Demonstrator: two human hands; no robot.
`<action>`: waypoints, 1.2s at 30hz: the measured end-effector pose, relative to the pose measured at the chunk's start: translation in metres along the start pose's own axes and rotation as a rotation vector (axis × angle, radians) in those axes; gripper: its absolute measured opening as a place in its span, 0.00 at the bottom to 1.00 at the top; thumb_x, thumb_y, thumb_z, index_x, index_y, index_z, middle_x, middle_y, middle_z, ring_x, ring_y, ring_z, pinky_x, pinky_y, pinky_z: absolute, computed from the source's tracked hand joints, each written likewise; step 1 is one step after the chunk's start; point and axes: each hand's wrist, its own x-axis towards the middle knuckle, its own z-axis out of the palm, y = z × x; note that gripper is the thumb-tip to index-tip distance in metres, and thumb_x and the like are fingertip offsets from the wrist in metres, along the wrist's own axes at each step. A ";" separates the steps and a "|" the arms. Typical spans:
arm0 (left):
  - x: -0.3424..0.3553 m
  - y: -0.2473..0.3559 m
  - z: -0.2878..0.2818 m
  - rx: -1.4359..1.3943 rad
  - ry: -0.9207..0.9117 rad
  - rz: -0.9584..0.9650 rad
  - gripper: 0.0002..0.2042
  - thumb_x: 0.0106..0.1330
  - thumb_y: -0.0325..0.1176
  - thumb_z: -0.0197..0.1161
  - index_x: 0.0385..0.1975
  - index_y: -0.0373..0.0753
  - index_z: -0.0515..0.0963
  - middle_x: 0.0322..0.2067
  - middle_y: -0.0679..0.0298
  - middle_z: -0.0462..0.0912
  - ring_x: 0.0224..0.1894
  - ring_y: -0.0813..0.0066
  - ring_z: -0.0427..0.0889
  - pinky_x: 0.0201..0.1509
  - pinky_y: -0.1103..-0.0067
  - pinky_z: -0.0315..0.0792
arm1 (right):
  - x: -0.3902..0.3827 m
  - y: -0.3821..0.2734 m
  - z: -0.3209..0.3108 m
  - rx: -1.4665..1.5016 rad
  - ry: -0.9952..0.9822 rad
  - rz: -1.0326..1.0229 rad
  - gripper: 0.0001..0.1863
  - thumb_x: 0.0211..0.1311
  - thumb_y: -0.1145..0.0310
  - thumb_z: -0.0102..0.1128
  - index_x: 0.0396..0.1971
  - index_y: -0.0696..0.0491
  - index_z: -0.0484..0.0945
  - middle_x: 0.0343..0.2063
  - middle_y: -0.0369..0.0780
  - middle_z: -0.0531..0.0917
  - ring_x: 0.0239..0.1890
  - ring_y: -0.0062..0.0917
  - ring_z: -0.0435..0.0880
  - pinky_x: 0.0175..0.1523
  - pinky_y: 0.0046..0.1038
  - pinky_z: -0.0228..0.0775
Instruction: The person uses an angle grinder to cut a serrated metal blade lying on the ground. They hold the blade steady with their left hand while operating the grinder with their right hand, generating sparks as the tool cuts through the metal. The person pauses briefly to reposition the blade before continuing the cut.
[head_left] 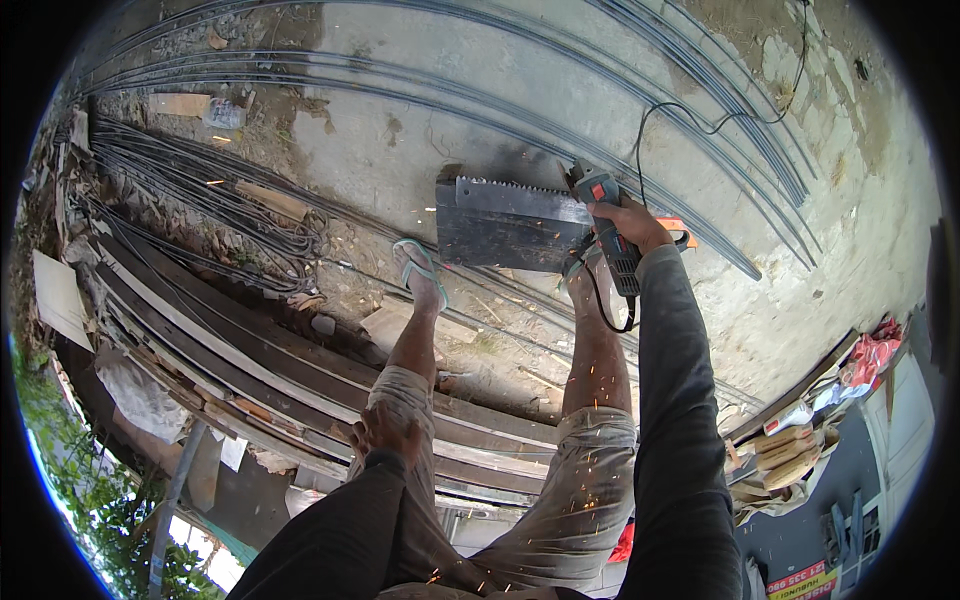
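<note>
My right hand point(630, 222) grips a black angle grinder point(618, 258) with a red switch area and a dangling cord. The grinder sits over the toothed edge of a saw blade point(500, 192) lying on a dark flat piece point(490, 240). An orange part point(680, 230) shows beside the grinder. My left hand point(390, 435) rests on my left knee, fingers apart and slightly bent. My sandalled left foot point(415, 270) is beside the dark piece; my right foot is partly hidden by the grinder. Orange sparks scatter over my right leg and lap.
Long steel rods point(720, 80) cross the concrete behind the saw, with a power cable over them. More dark rods point(170, 160) and stacked wooden planks point(230, 330) lie at the left. Paper sacks and red plastic point(870, 355) sit at the lower right. Green plants edge the lower left.
</note>
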 end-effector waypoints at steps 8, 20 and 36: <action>0.241 0.113 -0.043 -0.378 0.538 0.684 0.27 0.61 0.44 0.71 0.57 0.38 0.75 0.50 0.50 0.80 0.55 0.47 0.77 0.60 0.59 0.72 | -0.114 0.014 0.007 0.634 0.278 -0.142 0.27 0.64 0.52 0.68 0.50 0.59 0.75 0.32 0.43 0.83 0.25 0.29 0.85 0.31 0.30 0.81; 0.321 0.281 -0.140 -0.758 0.353 0.851 0.26 0.55 0.50 0.75 0.48 0.38 0.84 0.53 0.56 0.83 0.57 0.56 0.79 0.62 0.67 0.72 | -0.147 0.004 0.045 0.603 0.550 -0.260 0.27 0.69 0.47 0.61 0.48 0.59 0.76 0.32 0.42 0.84 0.28 0.28 0.86 0.33 0.28 0.80; 0.331 0.284 -0.130 -1.003 0.439 0.750 0.21 0.53 0.44 0.78 0.40 0.34 0.85 0.48 0.52 0.84 0.52 0.57 0.82 0.56 0.68 0.74 | -0.074 -0.050 0.060 0.109 0.213 -0.149 0.21 0.65 0.55 0.68 0.44 0.57 0.77 0.29 0.40 0.83 0.23 0.25 0.84 0.28 0.25 0.76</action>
